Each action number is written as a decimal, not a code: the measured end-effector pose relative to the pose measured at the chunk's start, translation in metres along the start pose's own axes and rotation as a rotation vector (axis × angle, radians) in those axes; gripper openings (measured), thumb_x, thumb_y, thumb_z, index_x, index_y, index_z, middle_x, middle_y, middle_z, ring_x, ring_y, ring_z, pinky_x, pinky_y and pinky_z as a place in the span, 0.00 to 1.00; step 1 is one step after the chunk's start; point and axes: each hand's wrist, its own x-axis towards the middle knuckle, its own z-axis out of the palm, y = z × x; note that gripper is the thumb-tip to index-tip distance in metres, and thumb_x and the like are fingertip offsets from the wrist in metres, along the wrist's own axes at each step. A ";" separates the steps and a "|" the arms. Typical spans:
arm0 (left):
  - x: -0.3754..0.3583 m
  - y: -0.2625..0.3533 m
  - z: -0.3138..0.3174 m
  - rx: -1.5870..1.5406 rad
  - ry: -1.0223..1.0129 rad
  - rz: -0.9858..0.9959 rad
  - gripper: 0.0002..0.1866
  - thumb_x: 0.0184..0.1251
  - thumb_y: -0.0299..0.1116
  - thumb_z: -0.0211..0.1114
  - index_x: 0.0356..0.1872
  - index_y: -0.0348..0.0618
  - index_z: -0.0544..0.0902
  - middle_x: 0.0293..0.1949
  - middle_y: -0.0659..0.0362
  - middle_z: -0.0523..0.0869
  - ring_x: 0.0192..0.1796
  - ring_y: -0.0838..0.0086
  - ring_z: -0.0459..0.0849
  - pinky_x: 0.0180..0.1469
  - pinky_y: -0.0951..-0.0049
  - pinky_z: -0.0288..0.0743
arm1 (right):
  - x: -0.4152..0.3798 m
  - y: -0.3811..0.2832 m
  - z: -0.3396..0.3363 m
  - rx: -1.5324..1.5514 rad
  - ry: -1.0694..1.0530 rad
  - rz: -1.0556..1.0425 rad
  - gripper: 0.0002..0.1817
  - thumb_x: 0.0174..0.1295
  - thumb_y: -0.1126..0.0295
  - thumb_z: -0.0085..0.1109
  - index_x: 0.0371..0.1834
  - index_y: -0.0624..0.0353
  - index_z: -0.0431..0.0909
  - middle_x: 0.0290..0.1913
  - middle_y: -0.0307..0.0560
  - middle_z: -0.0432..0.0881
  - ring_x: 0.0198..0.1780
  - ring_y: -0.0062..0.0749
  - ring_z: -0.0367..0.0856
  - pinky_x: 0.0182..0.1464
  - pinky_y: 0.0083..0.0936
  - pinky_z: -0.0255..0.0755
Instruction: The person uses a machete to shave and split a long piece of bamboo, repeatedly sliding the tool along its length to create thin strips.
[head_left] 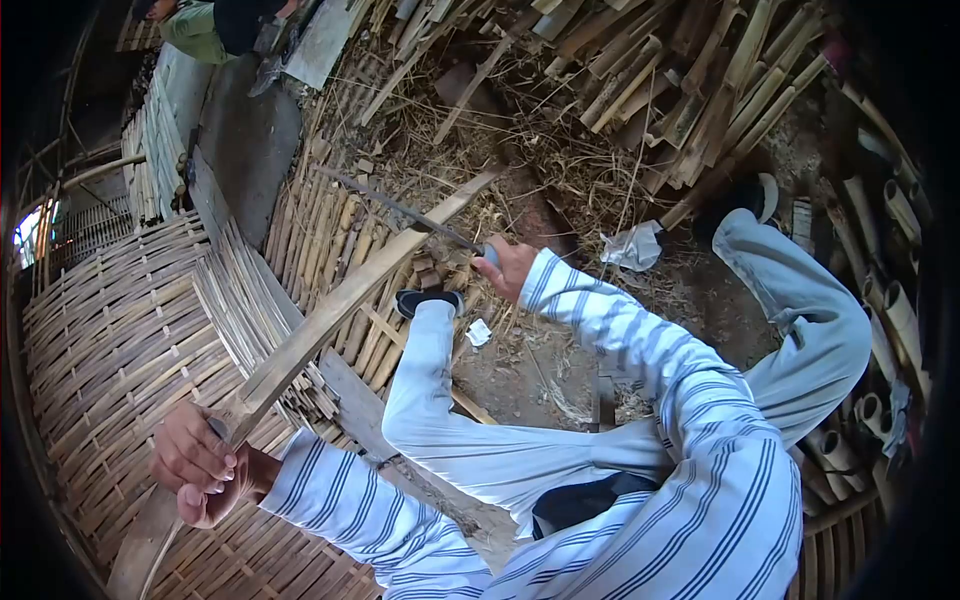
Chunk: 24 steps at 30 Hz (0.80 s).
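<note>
A long split bamboo strip (335, 312) runs diagonally from the lower left up to the middle. My left hand (195, 465) is closed around its lower part, fingers curled over the top. In my right hand (512, 270) is the grey handle of a long knife (390, 200). The dark, narrow blade points up and left, crossing the strip near its upper end. Under the strip's middle lie several cut bamboo pieces (340, 240), side by side on the ground.
Woven bamboo matting (120, 370) spreads across the left, with a stack of thin slats (245, 310) at its edge. Split bamboo (690, 80) is piled at the upper right, above shavings (560, 190). Bamboo tubes (905, 320) line the right. Another person (200, 32) sits at the upper left.
</note>
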 end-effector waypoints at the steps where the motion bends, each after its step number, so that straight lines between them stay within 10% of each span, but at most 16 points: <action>1: 0.000 0.002 0.000 0.008 -0.005 -0.004 0.14 0.43 0.23 0.55 0.07 0.50 0.62 0.05 0.67 0.70 0.06 0.87 0.65 0.15 0.85 0.69 | 0.002 -0.002 -0.002 0.039 -0.026 -0.017 0.26 0.66 0.44 0.42 0.44 0.60 0.68 0.27 0.70 0.79 0.35 0.65 0.80 0.37 0.52 0.74; 6: -0.003 0.007 -0.010 0.017 0.031 -0.005 0.15 0.43 0.23 0.55 0.06 0.50 0.62 0.05 0.66 0.70 0.06 0.87 0.65 0.15 0.84 0.70 | 0.034 0.023 0.029 -0.030 0.298 0.125 0.25 0.65 0.45 0.44 0.43 0.60 0.70 0.19 0.64 0.77 0.26 0.64 0.79 0.31 0.54 0.73; 19: -0.015 0.011 -0.016 0.078 0.071 -0.018 0.15 0.43 0.24 0.54 0.04 0.49 0.62 0.06 0.65 0.71 0.07 0.86 0.66 0.15 0.85 0.71 | 0.009 -0.021 -0.002 -0.115 -0.017 0.006 0.25 0.67 0.46 0.40 0.46 0.60 0.68 0.27 0.65 0.80 0.33 0.62 0.81 0.35 0.48 0.76; 24: -0.007 0.006 -0.002 0.079 -0.011 -0.024 0.15 0.43 0.23 0.55 0.06 0.51 0.63 0.05 0.67 0.71 0.07 0.87 0.67 0.17 0.85 0.72 | 0.058 0.024 0.005 -0.116 0.220 0.113 0.27 0.65 0.44 0.42 0.44 0.62 0.70 0.28 0.69 0.79 0.34 0.64 0.81 0.36 0.51 0.74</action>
